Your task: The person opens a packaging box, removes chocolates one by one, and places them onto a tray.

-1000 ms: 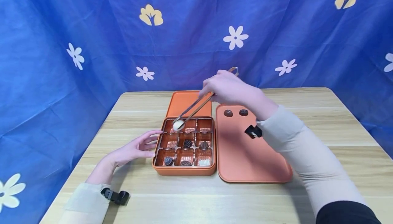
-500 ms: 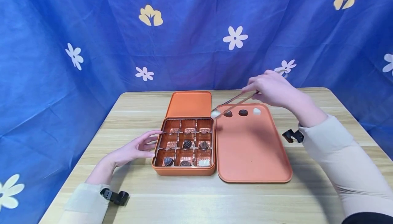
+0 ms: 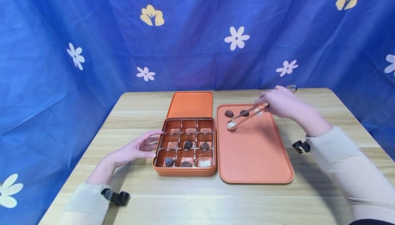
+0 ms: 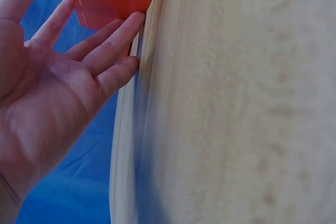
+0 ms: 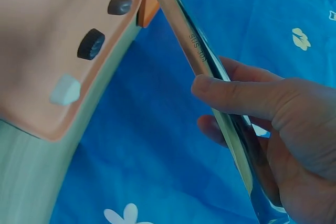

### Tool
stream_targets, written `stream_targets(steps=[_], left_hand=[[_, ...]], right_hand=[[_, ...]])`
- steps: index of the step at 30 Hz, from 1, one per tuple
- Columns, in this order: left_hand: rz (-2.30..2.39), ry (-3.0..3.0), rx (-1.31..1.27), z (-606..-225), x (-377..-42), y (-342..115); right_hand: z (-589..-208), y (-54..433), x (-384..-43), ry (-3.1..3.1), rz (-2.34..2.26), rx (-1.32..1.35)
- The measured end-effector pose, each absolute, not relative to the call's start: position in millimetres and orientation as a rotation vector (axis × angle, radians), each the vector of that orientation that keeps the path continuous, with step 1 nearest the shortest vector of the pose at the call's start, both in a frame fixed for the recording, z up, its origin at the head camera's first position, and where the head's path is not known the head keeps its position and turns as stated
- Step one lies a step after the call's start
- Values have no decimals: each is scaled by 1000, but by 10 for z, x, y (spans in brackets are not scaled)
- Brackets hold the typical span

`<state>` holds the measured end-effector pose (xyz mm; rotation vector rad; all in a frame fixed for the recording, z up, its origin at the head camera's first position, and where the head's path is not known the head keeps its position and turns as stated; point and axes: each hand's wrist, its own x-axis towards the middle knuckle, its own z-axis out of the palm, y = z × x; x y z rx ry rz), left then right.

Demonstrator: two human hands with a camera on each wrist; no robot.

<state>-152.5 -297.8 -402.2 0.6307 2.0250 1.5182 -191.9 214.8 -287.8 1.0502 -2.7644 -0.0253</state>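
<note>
My right hand [image 3: 277, 102] pinches metal food tongs [image 5: 190, 43] between thumb and fingers. The tongs' tips grip a white chocolate [image 3: 231, 125], low over the back left of the salmon tray [image 3: 256, 160]; whether it touches the tray is unclear. Behind it are two dark chocolates [image 3: 229, 114] and a white one [image 3: 258, 112], partly covered by the tongs in the head view. My left hand [image 3: 139, 149] rests its fingertips against the left side of the orange chocolate box [image 3: 185, 172], fingers spread. Several chocolates sit in its middle and front compartments; the back row holds none.
An orange lid [image 3: 192, 104] lies behind the box, close against it. Both box and tray stand side by side on a wooden table [image 3: 172, 201]. A blue flowered cloth [image 3: 191, 47] hangs behind the table's far edge.
My right hand has carried the white chocolate in the tongs rightward from above the box's back-left compartment, then down to the tray. My left hand has stayed at the box.
</note>
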Motion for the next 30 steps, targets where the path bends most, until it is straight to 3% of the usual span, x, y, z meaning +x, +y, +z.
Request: stream_targets(steps=[16, 30], left_hand=[[1511, 2033, 640, -4035, -1524, -2981], [1519, 2031, 654, -4055, -1526, -2979]], right_hand=[[-2949, 2149, -1944, -2823, 7, 1035], [-2577, 1935, -1911, -2679, 12, 1114]])
